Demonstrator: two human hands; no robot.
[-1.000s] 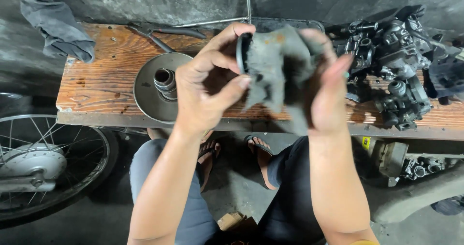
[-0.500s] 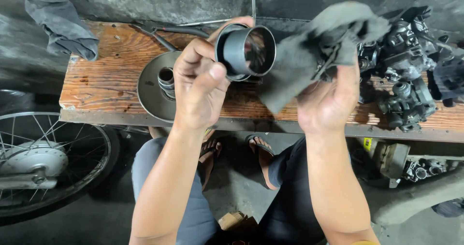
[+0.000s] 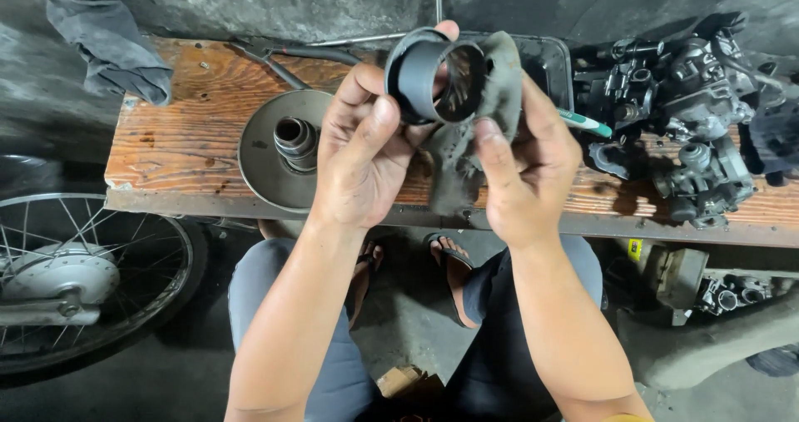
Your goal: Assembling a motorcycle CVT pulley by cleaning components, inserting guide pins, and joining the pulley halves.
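While the left hand [image 3: 362, 151] pinches a dark metal sleeve [image 3: 433, 76] by its rim, thumb on the outer wall and fingertips over the top edge, the right hand [image 3: 520, 168] bunches a grey rag [image 3: 491, 97] against the open end, so both hands are closed on something and nearly touching, held up over the wooden bench [image 3: 183, 139]. From where I stand the grip on the sleeve looks light; if the rag is pushed or twisted hard inside the bore, the part could roll out of those fingers and drop onto the pulley disc [image 3: 279, 151] below or past the bench edge toward the sandalled feet [image 3: 449, 260]. Loose rag folds hanging down might also snag on the engine parts [image 3: 691, 131] to the right
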